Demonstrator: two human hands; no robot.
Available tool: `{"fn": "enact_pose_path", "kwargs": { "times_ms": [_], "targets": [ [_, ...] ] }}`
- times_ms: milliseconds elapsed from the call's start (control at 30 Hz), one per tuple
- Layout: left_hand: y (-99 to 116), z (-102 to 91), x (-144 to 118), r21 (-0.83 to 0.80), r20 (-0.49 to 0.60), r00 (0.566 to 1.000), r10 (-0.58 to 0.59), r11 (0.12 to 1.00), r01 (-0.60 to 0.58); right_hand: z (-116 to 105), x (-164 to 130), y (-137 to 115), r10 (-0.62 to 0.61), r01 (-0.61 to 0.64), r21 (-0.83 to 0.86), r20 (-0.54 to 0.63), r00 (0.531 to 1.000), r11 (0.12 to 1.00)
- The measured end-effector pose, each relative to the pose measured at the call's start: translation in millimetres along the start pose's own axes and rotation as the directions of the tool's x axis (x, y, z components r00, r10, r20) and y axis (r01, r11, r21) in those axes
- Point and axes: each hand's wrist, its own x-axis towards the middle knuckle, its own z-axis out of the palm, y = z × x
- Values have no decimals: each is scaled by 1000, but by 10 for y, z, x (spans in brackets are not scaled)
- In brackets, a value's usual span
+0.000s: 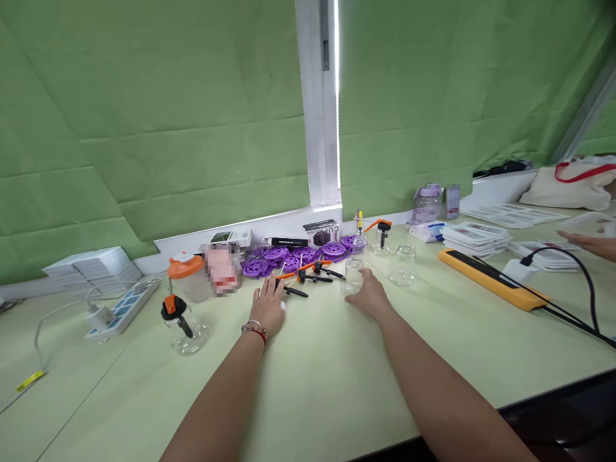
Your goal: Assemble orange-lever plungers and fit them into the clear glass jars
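Observation:
My right hand [371, 296] curls its thumb and fingers around the side of a small clear glass jar [353, 264], which appears to stand on the table. My left hand [269, 307] lies palm down with fingers stretched out, beside orange-and-black grinder-like parts with black shafts [315, 277]. A small white object shows at the edge of that hand; what it is, I cannot make out. Behind these parts lies a heap of purple spoked plastic discs [291, 258]. Another clear jar [403, 266] is right of my right hand. At left stands a jar with a black-and-orange top [185, 330].
A jar with an orange crank [382, 236] stands at the back. On the right are a yellow power strip [491, 277], stacked printed cards [476, 239] and another person's hand [590, 245]. A white power strip [125, 312] and an orange-lidded container [190, 282] are at left.

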Motion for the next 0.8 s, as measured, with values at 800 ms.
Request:
{"fn": "enact_pose_path", "kwargs": {
  "times_ms": [800],
  "targets": [
    [-123, -126, -447, -549, 78, 984, -162, 817, 178, -15, -72, -77, -288, 261, 230, 91, 953, 938]
  ]
}}
